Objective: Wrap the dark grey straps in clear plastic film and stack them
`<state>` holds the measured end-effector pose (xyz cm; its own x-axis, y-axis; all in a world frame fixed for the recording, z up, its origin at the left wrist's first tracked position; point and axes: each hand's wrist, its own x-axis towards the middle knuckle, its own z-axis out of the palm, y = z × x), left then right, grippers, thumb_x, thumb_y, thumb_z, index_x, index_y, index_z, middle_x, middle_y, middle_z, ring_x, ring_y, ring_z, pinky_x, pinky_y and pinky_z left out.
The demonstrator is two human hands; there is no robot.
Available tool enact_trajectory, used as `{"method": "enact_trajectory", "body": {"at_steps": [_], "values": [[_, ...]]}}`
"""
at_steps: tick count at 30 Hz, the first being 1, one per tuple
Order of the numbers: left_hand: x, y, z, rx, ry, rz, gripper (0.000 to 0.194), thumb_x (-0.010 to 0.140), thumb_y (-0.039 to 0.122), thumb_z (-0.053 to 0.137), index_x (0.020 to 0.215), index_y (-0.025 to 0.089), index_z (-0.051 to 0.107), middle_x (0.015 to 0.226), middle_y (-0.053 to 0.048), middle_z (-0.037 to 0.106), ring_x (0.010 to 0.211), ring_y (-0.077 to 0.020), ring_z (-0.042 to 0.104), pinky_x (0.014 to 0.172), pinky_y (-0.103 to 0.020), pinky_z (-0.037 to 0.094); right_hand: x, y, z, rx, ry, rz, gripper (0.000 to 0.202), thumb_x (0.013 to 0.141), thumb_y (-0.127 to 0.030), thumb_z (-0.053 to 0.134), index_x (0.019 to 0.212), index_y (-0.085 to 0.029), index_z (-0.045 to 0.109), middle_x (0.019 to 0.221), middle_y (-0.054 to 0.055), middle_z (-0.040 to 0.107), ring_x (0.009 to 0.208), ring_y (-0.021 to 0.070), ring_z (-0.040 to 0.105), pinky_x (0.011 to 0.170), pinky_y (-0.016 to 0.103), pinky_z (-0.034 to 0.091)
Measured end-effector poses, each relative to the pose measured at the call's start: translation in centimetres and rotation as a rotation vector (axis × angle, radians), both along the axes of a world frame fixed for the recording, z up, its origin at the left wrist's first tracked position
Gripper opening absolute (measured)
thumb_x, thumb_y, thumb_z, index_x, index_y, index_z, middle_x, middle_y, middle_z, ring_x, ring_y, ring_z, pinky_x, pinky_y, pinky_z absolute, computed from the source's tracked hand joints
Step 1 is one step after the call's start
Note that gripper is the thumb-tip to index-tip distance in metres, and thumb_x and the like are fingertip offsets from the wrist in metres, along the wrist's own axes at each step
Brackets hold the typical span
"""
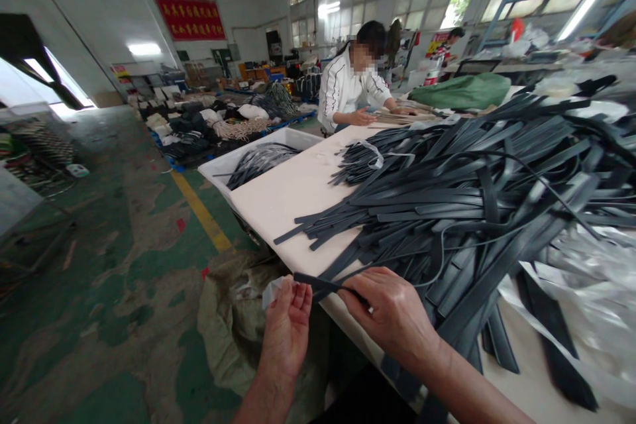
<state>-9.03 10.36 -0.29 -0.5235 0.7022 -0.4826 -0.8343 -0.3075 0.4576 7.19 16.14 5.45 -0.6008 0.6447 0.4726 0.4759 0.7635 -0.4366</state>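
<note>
My right hand (390,308) is closed around a flat black strip (322,283), at the near edge of the table. The strip's free end reaches left to the fingertips of my left hand (288,318). Curled fingers and thumb of that hand pinch a small piece of whitish, see-through plastic (271,293). Whether the left fingers also grip the strip's end, I cannot tell. Beyond and right of my hands, a large heap of similar black strips (427,205) covers much of the pale tabletop (278,195).
Below my left hand an olive sack (226,324) stands open on the floor. A white bin (216,175) with black strips adjoins the table's far left side. Across the table sits a person in a white jacket (335,89). Clear plastic sheeting (591,291) lies at right.
</note>
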Motion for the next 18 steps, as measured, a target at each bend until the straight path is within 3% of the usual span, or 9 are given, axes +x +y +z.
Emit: {"method": "enact_trajectory", "body": {"at_steps": [8, 18], "values": [[0.07, -0.18, -0.29, 0.024, 0.019, -0.012, 0.010, 0.079, 0.012, 0.074, 0.071, 0.014, 0.068, 0.072, -0.002, 0.072, 0.071, -0.0116, 0.070, 0.076, -0.026, 0.060, 0.13, -0.10, 0.15, 0.022, 0.045, 0.004, 0.022, 0.091, -0.018, 0.051, 0.076, -0.018, 0.067, 0.064, 0.000, 0.063, 0.065, 0.0151, 0.059, 0.073, 0.027, 0.039], [0.26, -0.27, -0.10, 0.030, 0.043, -0.013, 0.011, 0.073, 0.015, 0.080, 0.072, 0.014, 0.069, 0.074, -0.003, 0.074, 0.071, -0.0126, 0.070, 0.072, -0.026, 0.061, -0.08, -0.25, -0.17, 0.044, 0.000, 0.030, 0.029, 0.094, -0.018, 0.047, 0.071, -0.018, 0.065, 0.062, 0.001, 0.063, 0.062, 0.0142, 0.058, 0.073, 0.027, 0.040]]}}
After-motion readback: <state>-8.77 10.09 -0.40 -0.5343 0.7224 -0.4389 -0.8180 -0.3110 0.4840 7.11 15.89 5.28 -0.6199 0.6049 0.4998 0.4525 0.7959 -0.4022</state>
